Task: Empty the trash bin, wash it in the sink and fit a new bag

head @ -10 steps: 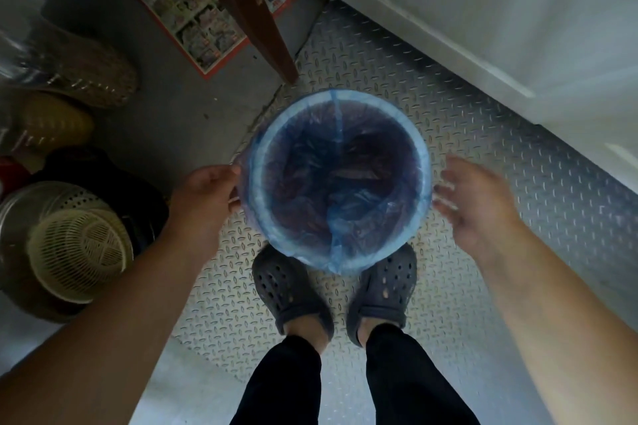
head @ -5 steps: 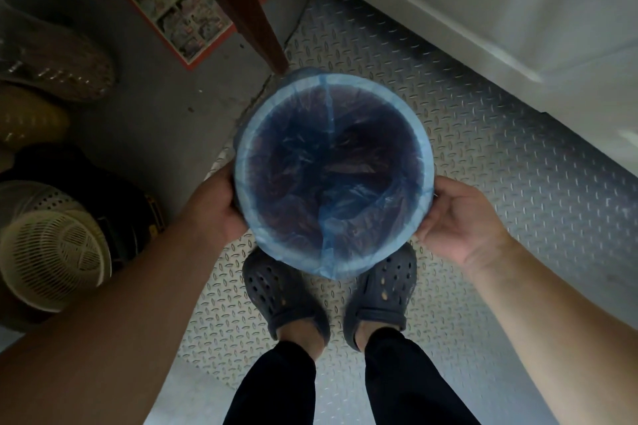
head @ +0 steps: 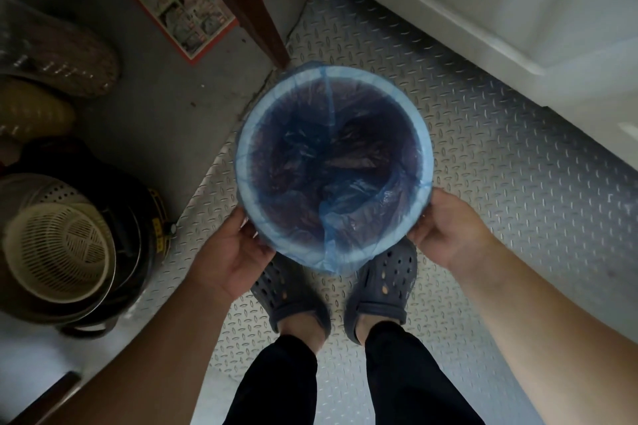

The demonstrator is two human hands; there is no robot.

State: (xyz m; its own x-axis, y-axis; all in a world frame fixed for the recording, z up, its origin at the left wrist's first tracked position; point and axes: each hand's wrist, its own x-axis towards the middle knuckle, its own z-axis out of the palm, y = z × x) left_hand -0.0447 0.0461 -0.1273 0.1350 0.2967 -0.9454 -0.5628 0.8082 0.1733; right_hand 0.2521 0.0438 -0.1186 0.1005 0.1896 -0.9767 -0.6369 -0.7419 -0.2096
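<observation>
A round trash bin (head: 423,134) lined with a thin blue bag (head: 331,176) is seen from straight above, over my feet. The bag's edge is folded over the rim and its inside is dark and crumpled. My left hand (head: 231,252) grips the bin's lower left side. My right hand (head: 448,231) grips its lower right side. The fingers of both hands are hidden under the rim.
Diamond-plate metal flooring (head: 500,155) lies under me. A white cabinet door (head: 500,10) stands at the upper right. A wooden leg (head: 241,3) and a printed flyer (head: 179,0) are ahead. Stacked colanders in a dark pot (head: 62,245) sit at the left.
Both hands closed in from beside the bin and took hold of its sides. The bin now sits closer to the camera, covering the toes of my shoes.
</observation>
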